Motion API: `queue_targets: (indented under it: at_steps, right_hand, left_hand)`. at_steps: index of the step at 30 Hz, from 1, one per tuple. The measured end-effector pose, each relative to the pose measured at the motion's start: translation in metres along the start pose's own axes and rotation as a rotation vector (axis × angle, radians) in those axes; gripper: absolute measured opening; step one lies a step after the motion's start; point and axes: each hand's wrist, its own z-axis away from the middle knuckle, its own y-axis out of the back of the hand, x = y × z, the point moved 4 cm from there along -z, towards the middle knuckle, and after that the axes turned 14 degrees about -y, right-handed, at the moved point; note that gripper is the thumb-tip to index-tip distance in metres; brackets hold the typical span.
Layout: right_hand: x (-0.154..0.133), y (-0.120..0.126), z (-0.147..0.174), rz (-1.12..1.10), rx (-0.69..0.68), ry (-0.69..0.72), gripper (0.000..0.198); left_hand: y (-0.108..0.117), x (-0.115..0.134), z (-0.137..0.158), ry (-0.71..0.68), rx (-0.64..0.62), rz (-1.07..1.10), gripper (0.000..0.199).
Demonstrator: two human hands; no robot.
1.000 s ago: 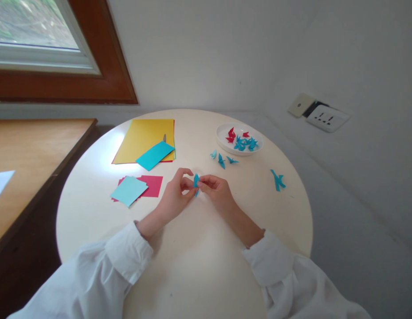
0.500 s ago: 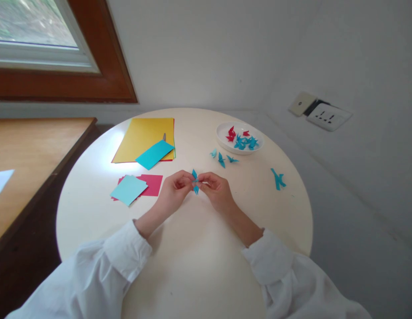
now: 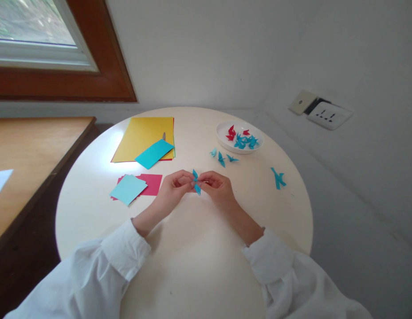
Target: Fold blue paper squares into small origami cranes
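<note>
Between my two hands is a small blue paper crane (image 3: 197, 188), its wings pointing toward and away from me. My left hand (image 3: 175, 187) pinches it from the left with thumb and forefinger. From the right, my right hand (image 3: 216, 187) pinches it the same way, and the fingertips of both hands hide its middle. Just beyond my hands lie a blue crane (image 3: 221, 159), another blue crane (image 3: 232, 158) and a pale turquoise crane (image 3: 213, 153). Left of my left hand, pale blue paper squares (image 3: 128, 189) overlap pink squares (image 3: 153, 184).
A white plate (image 3: 222, 144) holding red and blue cranes stands at the back right of the round table (image 3: 192, 274). Blue paper strips (image 3: 278, 178) lie at the right. Yellow sheets (image 3: 139, 135), partly under a blue rectangle (image 3: 154, 153), lie at the back left.
The crane between my fingertips has tilted slightly, and more of its middle and near wing shows. Both hands stay in nearly the same place.
</note>
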Motion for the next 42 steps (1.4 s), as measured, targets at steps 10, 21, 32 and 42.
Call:
queue_targets:
  at_steps: [10, 21, 32, 42]
  right_hand:
    - [-0.004, 0.0, 0.001, 0.054, 0.02, 0.023, 0.004]
    - [-0.003, -0.001, 0.004, 0.11, 0.003, 0.094, 0.007]
    - [0.005, -0.006, 0.003, 0.1, -0.018, -0.048, 0.025]
    - [0.01, -0.006, 0.002, 0.147, -0.019, -0.026, 0.017]
  left_hand:
    - [-0.002, 0.0, 0.001, 0.071, 0.059, 0.067, 0.016]
    - [0.0, -0.002, 0.001, 0.06, 0.059, -0.022, 0.028]
    - [0.003, 0.005, -0.001, -0.085, 0.082, -0.183, 0.028]
    - [0.006, 0.003, -0.001, -0.154, 0.119, -0.185, 0.032]
